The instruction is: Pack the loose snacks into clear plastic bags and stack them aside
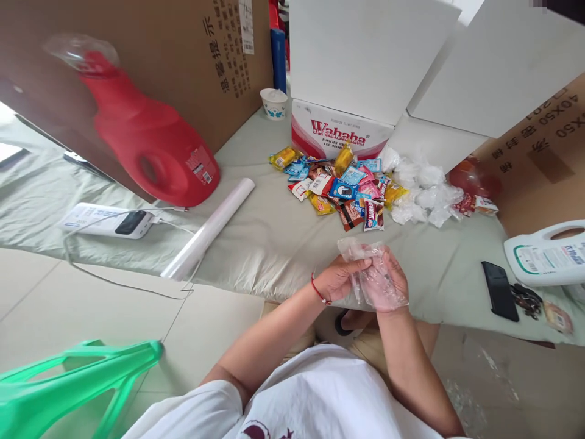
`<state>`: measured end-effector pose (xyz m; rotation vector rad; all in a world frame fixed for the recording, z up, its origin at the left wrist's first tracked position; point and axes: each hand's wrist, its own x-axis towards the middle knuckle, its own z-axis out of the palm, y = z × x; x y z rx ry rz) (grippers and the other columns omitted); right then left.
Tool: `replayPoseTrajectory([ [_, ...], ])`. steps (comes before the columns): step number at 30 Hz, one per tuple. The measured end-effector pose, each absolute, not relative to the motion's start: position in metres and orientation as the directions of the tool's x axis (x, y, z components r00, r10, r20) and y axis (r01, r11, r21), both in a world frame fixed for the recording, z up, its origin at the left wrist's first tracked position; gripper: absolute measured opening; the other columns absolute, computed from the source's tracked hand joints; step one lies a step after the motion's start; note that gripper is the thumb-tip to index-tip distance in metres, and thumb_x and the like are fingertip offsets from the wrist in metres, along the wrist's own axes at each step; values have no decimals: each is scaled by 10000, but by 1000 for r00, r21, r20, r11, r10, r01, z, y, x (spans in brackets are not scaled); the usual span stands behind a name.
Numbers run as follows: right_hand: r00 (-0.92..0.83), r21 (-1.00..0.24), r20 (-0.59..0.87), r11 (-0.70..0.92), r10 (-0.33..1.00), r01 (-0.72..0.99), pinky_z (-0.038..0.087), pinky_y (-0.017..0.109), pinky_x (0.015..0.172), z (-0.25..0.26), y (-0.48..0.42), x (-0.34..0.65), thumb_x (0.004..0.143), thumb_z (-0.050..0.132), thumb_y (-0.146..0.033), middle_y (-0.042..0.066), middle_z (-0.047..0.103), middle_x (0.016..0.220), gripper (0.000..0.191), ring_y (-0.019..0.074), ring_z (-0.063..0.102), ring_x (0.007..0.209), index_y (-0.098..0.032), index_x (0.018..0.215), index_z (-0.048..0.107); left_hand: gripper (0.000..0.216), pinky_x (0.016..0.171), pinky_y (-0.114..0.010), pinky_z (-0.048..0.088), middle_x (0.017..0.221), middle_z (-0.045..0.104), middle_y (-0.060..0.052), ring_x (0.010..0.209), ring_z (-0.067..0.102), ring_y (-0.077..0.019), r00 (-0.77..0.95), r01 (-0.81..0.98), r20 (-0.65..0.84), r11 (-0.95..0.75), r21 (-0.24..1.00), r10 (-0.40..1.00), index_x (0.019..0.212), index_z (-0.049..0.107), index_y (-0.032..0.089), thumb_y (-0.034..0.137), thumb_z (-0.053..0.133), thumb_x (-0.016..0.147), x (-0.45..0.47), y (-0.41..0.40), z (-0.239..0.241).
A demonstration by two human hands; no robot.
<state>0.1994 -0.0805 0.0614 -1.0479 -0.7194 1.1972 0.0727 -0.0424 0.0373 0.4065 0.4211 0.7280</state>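
A clear, crinkled plastic bag (378,283) stretches between my two hands above the front edge of the cloth-covered surface. My left hand (337,279), with a red cord bracelet at the wrist, pinches the bag with the thumb on top. My right hand (398,275) grips its other side, and the film covers part of the palm and fingers. Beyond my hands lies a pile of small wrapped snacks (345,190) in blue, red, yellow and brown packets. Beside the pile, to the right, sits a heap of crumpled clear plastic bags (423,186).
A red jug (155,134) lies tilted at left, near a white power strip (109,221) and a white roll (208,228). Boxes (340,131) stand behind the snacks. A phone (499,291) and white bottle (548,253) lie at right. A green stool (82,384) stands lower left.
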Motion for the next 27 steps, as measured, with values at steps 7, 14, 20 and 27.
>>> replayPoseTrajectory([
  [7, 395, -875, -135, 77, 909, -477, 224, 173, 308, 94, -105, 272, 703, 891, -386, -87, 435, 599, 315, 37, 256, 382, -253, 832, 637, 337, 573, -206, 418, 635, 578, 36, 554, 520, -59, 605, -520, -282, 638, 568, 744, 769, 684, 131, 231, 957, 597, 10, -27, 22],
  [14, 437, -946, -183, -37, 881, -321, 282, 157, 361, 73, -104, 297, 659, 926, -402, -74, 470, 629, 397, 44, 367, 451, -218, 837, 623, 313, 806, -295, 555, 896, 666, -15, 940, 677, -173, 469, -534, -247, 495, 685, 848, 815, 639, 179, 290, 909, 703, -42, -19, 33],
  [20, 318, -937, -264, -163, 911, -310, 276, 161, 351, 53, -87, 285, 646, 919, -463, -89, 468, 603, 445, 45, 348, 420, -222, 857, 610, 737, 792, -309, 540, 1297, 642, -57, 995, 703, -191, 583, -424, -274, 574, 701, 765, 1323, 578, 347, 499, 914, 686, -1, -20, 27],
  [27, 314, -956, -203, -118, 928, -269, 231, 148, 334, 66, -82, 302, 669, 904, -461, -87, 464, 599, 416, 28, 291, 398, -220, 838, 611, 397, 518, -229, 373, 656, 676, -13, 547, 520, -108, 883, 189, -352, 449, 873, 312, 903, 785, 176, 448, 917, 645, -1, -22, 27],
])
